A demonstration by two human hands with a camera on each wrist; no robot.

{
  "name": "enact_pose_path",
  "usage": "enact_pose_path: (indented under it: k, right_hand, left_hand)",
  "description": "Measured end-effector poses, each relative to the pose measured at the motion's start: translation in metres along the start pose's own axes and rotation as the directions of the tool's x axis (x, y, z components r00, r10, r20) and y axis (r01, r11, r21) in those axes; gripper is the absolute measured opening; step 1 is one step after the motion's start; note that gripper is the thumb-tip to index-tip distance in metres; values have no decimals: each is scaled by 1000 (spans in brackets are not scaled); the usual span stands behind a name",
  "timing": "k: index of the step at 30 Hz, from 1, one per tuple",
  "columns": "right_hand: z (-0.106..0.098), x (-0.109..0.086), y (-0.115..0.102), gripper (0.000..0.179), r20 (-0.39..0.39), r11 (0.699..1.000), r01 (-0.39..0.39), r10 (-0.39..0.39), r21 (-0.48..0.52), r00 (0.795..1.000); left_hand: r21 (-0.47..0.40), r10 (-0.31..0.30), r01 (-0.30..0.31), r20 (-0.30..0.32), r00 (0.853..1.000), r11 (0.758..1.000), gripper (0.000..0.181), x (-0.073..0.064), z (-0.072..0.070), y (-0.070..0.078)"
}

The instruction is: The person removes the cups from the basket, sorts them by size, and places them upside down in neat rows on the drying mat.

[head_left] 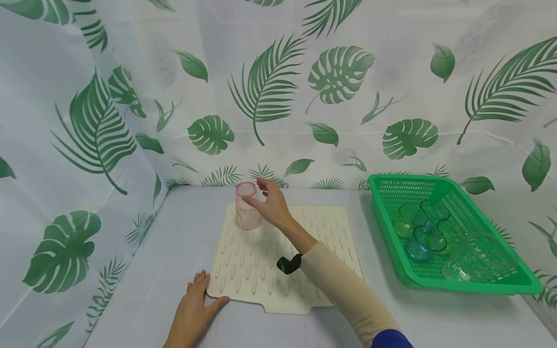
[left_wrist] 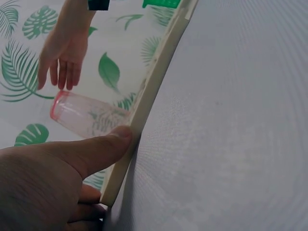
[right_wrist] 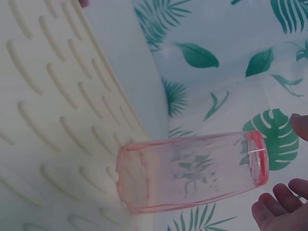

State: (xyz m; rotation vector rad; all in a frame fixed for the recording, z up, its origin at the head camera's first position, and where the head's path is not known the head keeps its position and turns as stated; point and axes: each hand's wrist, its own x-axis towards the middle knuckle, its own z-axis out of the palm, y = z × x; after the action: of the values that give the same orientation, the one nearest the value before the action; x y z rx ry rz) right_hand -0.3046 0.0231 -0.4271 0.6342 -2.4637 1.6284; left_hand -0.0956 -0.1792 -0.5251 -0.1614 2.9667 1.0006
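Head view: a pink glass (head_left: 248,213) is seen standing upright, mouth up, on the far left corner of a cream mat (head_left: 252,270), which is laid on a pale worktop (head_left: 174,232) and marked all over with rows of slim raised ridges. Just above the rim of the glass the right hand (head_left: 273,205) is held with its thumb and fingers parted and gently bent; nothing is gripped by it, and in the right wrist view a gap can be made out between its fingertips and the rim. Across the right half of the mat the forearm is stretched, covered by a beige sleeve (head_left: 348,290) with blue cloth (head_left: 391,338) at its lower end, and a small black device (head_left: 288,265) is worn at the wrist. At the near left corner of the mat the left hand (head_left: 193,304) is rested with thumb and fingers spread wide; the edge of the mat is touched by the thumb, as is shown in the left wrist view. To the right of the mat, apart from it, a green basket (head_left: 478,288) is placed, in which a yellowish glass (head_left: 404,222), a blue glass (head_left: 418,247) and a clear patterned vessel (head_left: 472,263) are gathered among others. Beyond the mat a white sheet (head_left: 357,19) printed with green leaves is hung.
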Motion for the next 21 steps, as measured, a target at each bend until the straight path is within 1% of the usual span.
enact_pose_path:
  k: [5,10,18,21]
  right_hand:
    - [-9,-11,-4,66,-15,1000,2,-2,20,1000]
    - [-24,-21,-13,65,-19,999,31,-30,15,999]
    - [-50,-38,-23,69,-28,992,87,-90,-88,996]
    - [-59,-47,-25,69,-36,983,128,-133,-134,990]
  left_hand:
    - [-6,-15,15,8,1000,1000,88,0,-1,1]
    - [1,-33,33,17,999,999,89,1,-1,1]
    - [-1,-40,40,29,999,999,91,0,-2,3]
    - [-3,-40,40,31,999,999,91,0,-2,3]
